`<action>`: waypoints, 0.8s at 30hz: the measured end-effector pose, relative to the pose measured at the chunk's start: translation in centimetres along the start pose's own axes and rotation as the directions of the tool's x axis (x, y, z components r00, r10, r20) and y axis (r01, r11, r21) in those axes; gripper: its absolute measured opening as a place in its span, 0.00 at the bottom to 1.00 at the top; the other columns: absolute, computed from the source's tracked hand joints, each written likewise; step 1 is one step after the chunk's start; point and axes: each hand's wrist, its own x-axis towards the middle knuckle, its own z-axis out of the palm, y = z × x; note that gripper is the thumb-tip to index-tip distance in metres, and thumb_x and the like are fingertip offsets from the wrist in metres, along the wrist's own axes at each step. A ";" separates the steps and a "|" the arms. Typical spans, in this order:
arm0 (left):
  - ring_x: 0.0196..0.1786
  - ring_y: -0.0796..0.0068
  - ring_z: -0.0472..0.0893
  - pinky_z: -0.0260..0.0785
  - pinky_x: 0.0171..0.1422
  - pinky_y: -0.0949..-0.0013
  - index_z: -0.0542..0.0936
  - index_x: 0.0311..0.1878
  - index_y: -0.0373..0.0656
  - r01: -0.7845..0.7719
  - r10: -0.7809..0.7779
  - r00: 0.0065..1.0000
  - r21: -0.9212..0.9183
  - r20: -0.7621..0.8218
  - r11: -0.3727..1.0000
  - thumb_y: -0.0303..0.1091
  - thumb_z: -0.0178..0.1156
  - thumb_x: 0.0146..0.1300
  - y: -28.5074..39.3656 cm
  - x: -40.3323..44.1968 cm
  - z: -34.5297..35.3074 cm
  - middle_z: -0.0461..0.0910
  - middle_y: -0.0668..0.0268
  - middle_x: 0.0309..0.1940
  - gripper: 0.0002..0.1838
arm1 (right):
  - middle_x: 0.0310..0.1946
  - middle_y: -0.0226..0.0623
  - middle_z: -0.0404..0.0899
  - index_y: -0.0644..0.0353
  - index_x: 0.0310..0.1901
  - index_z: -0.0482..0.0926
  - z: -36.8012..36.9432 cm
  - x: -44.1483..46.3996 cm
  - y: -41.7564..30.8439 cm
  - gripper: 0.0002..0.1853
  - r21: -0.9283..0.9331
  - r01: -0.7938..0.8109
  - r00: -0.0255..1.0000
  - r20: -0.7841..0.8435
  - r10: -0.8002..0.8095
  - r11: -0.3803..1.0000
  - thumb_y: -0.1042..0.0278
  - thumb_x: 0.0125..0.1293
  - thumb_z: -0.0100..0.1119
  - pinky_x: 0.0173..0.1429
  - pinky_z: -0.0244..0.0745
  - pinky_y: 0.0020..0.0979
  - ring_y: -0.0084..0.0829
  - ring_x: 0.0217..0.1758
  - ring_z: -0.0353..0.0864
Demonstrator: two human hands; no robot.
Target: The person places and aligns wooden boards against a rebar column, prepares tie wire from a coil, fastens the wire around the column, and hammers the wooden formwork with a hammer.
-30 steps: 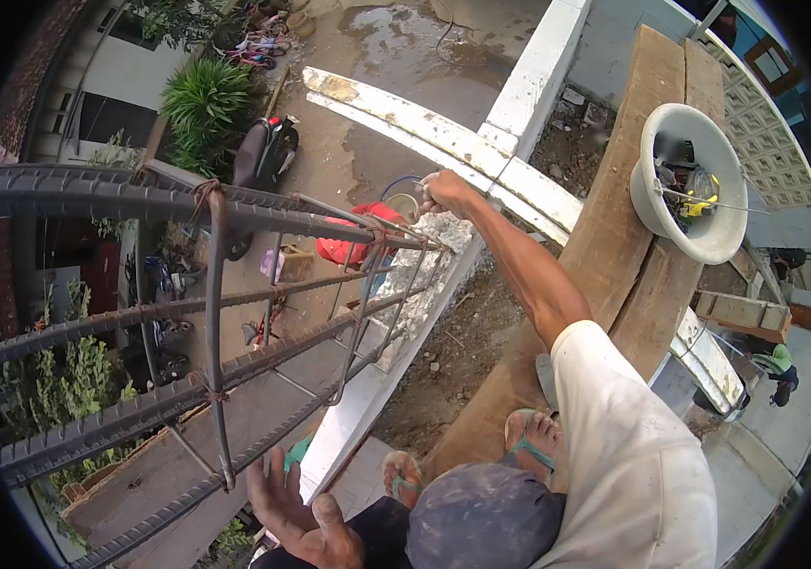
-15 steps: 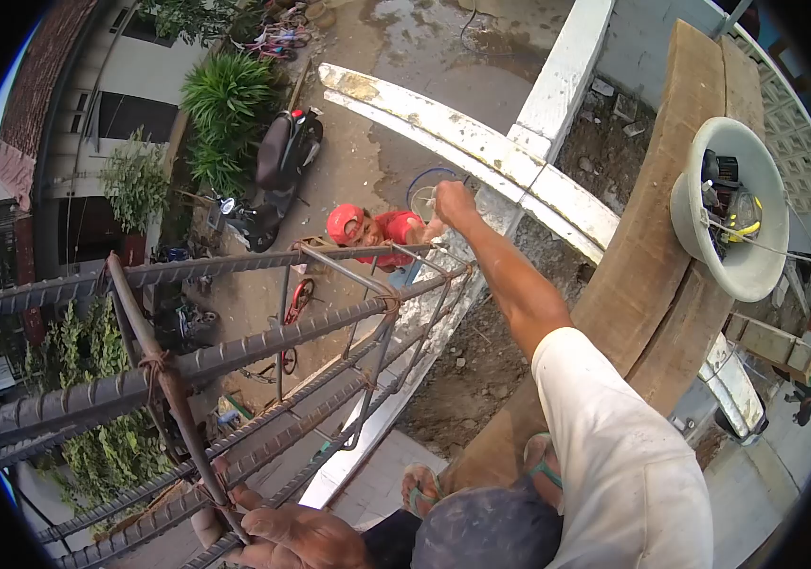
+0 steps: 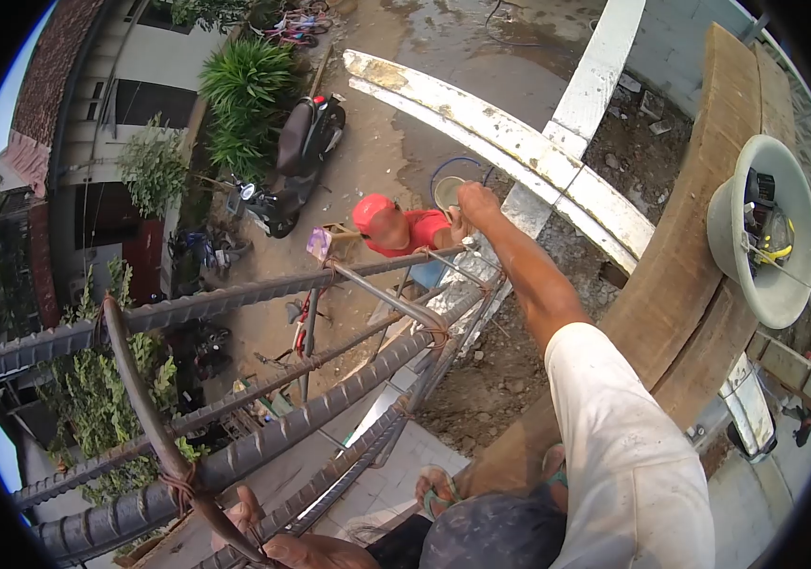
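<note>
My right hand (image 3: 477, 204) is stretched forward, fingers closed, beside the hand of a person in a red cap (image 3: 377, 216). What it holds is too small to make out. A round pail-like container (image 3: 448, 192) shows just left of it. At the bottom left, my left hand (image 3: 306, 550) is wrapped round a bar of the rebar cage (image 3: 320, 419), partly hidden by the bars. The cage slants from the lower left up to the rough concrete end of the white beam, just below my right hand.
Wooden planks (image 3: 675, 237) run along the right, bearing a pale basin (image 3: 775, 299) with tools inside. A white beam (image 3: 500, 137) crosses ahead. Far below are a parked scooter (image 3: 299, 166) and plants (image 3: 244, 95). My sandalled feet (image 3: 437, 488) show at the bottom.
My left hand, open a second ago, has closed round the cage. The person in red has come into clearer view, an arm raised to my right hand. The whole view has shifted.
</note>
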 end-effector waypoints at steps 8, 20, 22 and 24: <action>0.64 0.51 0.75 0.65 0.71 0.56 0.78 0.62 0.20 0.059 -0.057 0.998 -0.088 0.028 0.994 0.46 0.48 0.84 -1.7 -0.7 0.4 0.78 0.36 0.59 0.30 | 0.45 0.55 0.88 0.69 0.49 0.84 0.7 0.0 0.8 0.19 -0.039 0.110 0.993 -0.047 -0.112 0.993 0.59 0.66 0.70 0.53 0.87 0.45 0.52 0.51 0.90; 0.82 0.49 0.58 0.47 0.85 0.42 0.55 0.77 0.31 0.315 -0.233 0.948 -0.537 0.216 0.783 0.52 0.51 0.80 -3.1 -0.8 0.7 0.54 0.43 0.79 0.38 | 0.44 0.60 0.87 0.74 0.55 0.78 -4.1 -2.5 1.6 0.19 0.036 0.050 0.996 -0.069 -0.048 0.998 0.68 0.68 0.66 0.47 0.87 0.41 0.50 0.47 0.91; 0.82 0.53 0.60 0.50 0.87 0.49 0.54 0.80 0.32 0.083 0.052 0.977 -0.589 0.208 0.804 0.55 0.52 0.80 -3.8 -0.3 0.4 0.60 0.46 0.77 0.41 | 0.43 0.58 0.88 0.73 0.56 0.77 -7.0 -5.3 0.5 0.18 0.092 0.072 0.995 -0.082 -0.065 0.993 0.70 0.69 0.63 0.46 0.87 0.40 0.47 0.46 0.91; 0.82 0.53 0.61 0.50 0.87 0.49 0.53 0.80 0.33 0.020 0.092 0.988 -0.681 0.128 0.732 0.54 0.53 0.79 -4.0 0.3 -0.6 0.58 0.44 0.77 0.41 | 0.42 0.51 0.89 0.72 0.56 0.76 -11.1 -8.9 -1.6 0.15 0.733 0.012 1.000 -0.019 0.004 0.680 0.73 0.72 0.59 0.45 0.86 0.35 0.36 0.43 0.91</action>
